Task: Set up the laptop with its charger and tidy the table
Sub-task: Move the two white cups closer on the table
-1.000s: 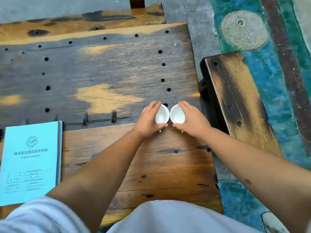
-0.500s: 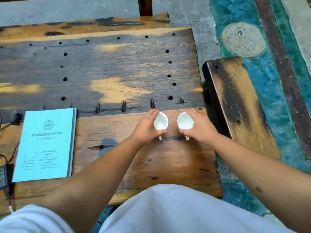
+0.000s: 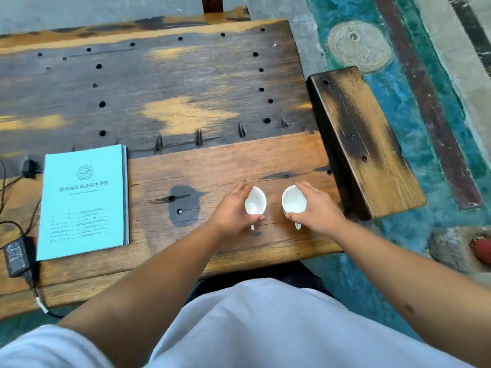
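Two white cups sit in our grasp, left hand (image 3: 233, 211) clasping the left cup (image 3: 255, 201), right hand (image 3: 314, 208) the right cup (image 3: 293, 200), while the charger brick (image 3: 16, 256) lies unconnected beside the blue booklet (image 3: 85, 200), no laptop visible.

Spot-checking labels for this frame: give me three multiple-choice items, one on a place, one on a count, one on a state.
1. Where does the blue booklet lie?
A. left of both hands, on the table
B. on the bench
C. between the cups

2. How many white cups are in view?
A. one
B. two
C. three

3. What is the left hand doing?
A. resting flat
B. holding the charger brick
C. gripping a white cup

Key: A, the booklet lies on the table beside the charger brick; B, left cup and right cup; C, its fingers wrap the left cup, as the right hand holds the other.
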{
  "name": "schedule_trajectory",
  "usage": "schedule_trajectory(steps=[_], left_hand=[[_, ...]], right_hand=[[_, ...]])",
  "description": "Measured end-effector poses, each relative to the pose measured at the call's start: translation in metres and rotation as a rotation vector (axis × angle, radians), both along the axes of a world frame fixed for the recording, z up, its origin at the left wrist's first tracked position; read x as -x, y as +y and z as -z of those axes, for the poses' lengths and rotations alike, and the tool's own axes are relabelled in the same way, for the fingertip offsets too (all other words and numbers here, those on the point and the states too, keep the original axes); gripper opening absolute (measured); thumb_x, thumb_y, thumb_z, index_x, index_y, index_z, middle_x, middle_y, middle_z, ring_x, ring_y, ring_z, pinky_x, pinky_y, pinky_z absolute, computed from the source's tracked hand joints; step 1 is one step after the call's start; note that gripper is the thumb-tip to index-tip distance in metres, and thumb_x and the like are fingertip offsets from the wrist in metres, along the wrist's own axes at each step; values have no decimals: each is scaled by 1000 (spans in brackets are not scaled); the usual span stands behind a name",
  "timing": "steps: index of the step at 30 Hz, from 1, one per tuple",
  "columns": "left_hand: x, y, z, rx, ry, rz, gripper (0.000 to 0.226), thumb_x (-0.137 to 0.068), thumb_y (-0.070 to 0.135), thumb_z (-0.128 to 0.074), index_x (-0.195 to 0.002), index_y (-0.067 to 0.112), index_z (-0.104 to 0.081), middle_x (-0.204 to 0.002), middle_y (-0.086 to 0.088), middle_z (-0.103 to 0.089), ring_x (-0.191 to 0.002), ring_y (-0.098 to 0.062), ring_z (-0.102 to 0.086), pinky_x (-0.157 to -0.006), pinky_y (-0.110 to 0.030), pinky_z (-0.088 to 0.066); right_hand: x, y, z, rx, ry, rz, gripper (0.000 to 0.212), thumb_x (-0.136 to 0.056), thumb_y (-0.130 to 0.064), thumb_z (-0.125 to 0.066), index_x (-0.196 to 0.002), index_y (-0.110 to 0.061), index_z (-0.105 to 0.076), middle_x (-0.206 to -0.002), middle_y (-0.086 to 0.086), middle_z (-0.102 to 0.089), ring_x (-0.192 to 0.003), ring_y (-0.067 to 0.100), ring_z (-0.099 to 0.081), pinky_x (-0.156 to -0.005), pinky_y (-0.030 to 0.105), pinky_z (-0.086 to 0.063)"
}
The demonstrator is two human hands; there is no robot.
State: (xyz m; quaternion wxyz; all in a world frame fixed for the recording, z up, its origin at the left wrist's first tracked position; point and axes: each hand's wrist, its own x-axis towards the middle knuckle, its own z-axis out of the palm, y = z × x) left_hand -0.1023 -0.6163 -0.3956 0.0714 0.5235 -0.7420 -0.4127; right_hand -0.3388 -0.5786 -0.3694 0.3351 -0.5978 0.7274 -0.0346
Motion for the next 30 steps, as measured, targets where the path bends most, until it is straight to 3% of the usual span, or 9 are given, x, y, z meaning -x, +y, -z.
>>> schedule_trajectory(steps=[5, 16, 30], left_hand=[[-2, 30, 7, -9, -13, 51, 96, -72, 43, -82, -149, 9, -35, -145, -1, -42, -129, -22, -42, -108, -30, -33], [23, 70, 14, -39, -50, -25, 95, -72, 41, -81, -148, 11, -34, -146, -1, -39, -133, -24, -39, -111, -41, -36], [55, 71, 23, 13, 1, -95, 97, -71, 38, -84, -150, 15, -32, -150, 3, -34, -136, -22, -33, -108, -29, -26]], right_hand=[[-13, 34, 13, 2, 43, -5, 94, -70, -48, -77, -147, -19, -32, -155, -2, -33, -136, 22, -37, -106, 34, -34], [5, 51, 24, 37, -3, -105, 94, -70, -45, -79, -147, -20, -31, -154, -2, -34, -134, 23, -38, -105, 37, -37], [29, 44, 31, 76, -42, -177, 95, -72, -49, -77, -148, -18, -30, -155, -1, -32, -139, 21, -34, -110, 39, -34]])
